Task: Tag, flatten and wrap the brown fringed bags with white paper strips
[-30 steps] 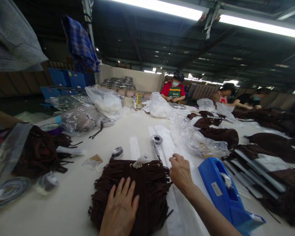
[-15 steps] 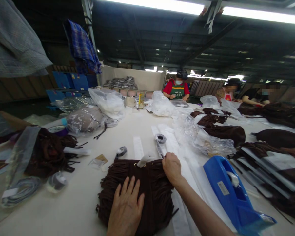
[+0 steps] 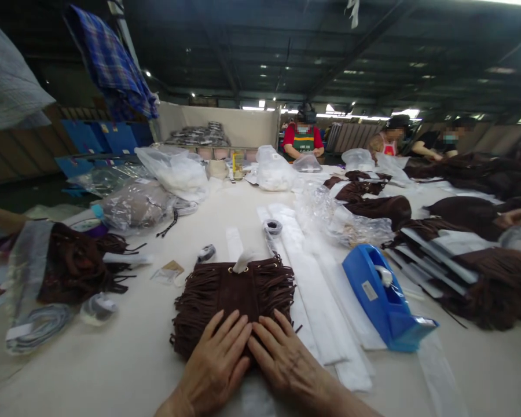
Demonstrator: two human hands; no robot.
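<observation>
Grip: both hands lie flat and unclosed, palms down, side by side. Our left hand [image 3: 215, 364] and right hand [image 3: 282, 358] press with fingers extended on the near edge of the dark brown fringed suede bag [image 3: 232, 289]. The index fingers almost touch, and nothing is clasped.

The bag lies flat on the white counter [image 3: 125, 365], directly ahead of the grip and reaching away from it. Its top edge, with a white tab [image 3: 242, 262], is on the far side. We judge the bag light, soft and limp. Its fringes would trail and tangle, so a hold on the firmer top edge or under the body looks safer than one on the strands.

Just right of the bag lie long white padded strips [image 3: 312, 289], then a blue plastic tape dispenser [image 3: 380, 298]. To the left sits another brown fringed bundle [image 3: 76, 266]. Beyond are a small grey tape roll [image 3: 272, 227] and crumpled clear plastic wrap [image 3: 342, 226]. Farther right are stacked brown bags [image 3: 460, 255]. At the far end, co-workers [image 3: 303, 139] stand at the counter.
</observation>
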